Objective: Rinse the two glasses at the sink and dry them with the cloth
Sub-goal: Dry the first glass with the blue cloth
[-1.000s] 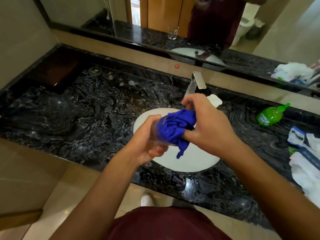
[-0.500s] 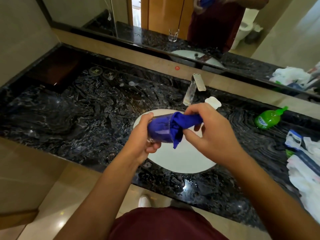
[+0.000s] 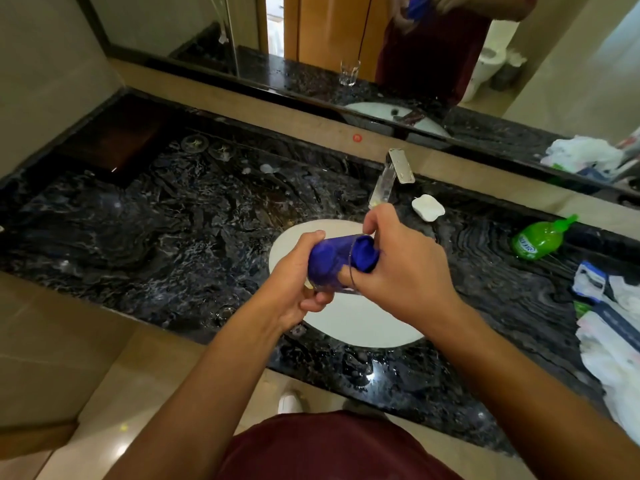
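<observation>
Left hand (image 3: 294, 285): curled round the base end of the clear glass (image 3: 330, 263), which is held on its side above the sink; the thumb is laid over the top of the glass wall
Right hand (image 3: 403, 268): closed round the blue cloth (image 3: 363, 256) at the mouth of the glass; the fingers are pressed against the rim and the cloth is pinched there
Glass: tilted almost level, mouth turned to the right; its inside is filled with the blue cloth, so that the wall is seen as blue
Blue cloth: stuffed into the glass, with a rounded wad left bulging out of the mouth, against the right palm
Sink (image 3: 346, 323): a white oval basin set into the dark marble counter (image 3: 156, 230), directly below both hands
Tap (image 3: 393, 176): a chrome spout behind the basin, just beyond the right hand
Soap (image 3: 428, 207): a white bar laid on the counter just right of the tap
Green bottle (image 3: 538, 239): laid on its side on the counter, well to the right of the basin
Second glass (image 3: 349, 72): seen only as a reflection in the mirror (image 3: 173, 26); empty and upright near the counter edge
White bags (image 3: 613, 341): heaped at the right end of the counter
</observation>
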Action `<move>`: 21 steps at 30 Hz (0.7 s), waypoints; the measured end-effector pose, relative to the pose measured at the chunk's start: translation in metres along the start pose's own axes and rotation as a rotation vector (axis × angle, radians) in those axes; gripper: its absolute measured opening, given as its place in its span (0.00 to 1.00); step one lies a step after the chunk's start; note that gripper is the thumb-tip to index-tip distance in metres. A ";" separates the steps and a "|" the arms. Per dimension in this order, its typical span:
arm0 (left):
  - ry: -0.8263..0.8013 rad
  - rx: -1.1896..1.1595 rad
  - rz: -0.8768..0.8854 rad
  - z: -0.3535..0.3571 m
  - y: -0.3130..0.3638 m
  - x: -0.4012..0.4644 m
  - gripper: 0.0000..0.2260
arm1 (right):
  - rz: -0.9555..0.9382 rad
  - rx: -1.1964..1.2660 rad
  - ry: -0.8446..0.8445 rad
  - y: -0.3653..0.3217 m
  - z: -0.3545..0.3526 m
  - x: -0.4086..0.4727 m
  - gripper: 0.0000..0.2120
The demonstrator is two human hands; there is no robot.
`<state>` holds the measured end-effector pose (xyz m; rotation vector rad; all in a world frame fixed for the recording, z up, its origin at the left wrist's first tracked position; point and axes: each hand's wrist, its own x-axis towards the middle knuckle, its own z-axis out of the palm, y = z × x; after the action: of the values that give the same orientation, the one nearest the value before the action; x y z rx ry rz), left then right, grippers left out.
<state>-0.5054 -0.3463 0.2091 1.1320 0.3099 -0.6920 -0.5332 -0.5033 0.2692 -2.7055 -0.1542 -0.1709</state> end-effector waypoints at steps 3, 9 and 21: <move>0.081 -0.040 0.042 -0.002 -0.001 0.002 0.18 | 0.024 0.095 0.052 -0.005 0.006 0.002 0.22; 0.167 -0.160 0.093 -0.018 -0.006 0.002 0.19 | 0.054 0.203 0.264 0.002 0.005 0.008 0.15; 0.105 -0.630 0.296 -0.008 -0.013 -0.008 0.24 | 0.614 1.815 0.186 0.058 0.023 0.027 0.16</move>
<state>-0.5189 -0.3394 0.2004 0.5911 0.4044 -0.2388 -0.4969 -0.5439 0.2293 -0.8343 0.3990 -0.0292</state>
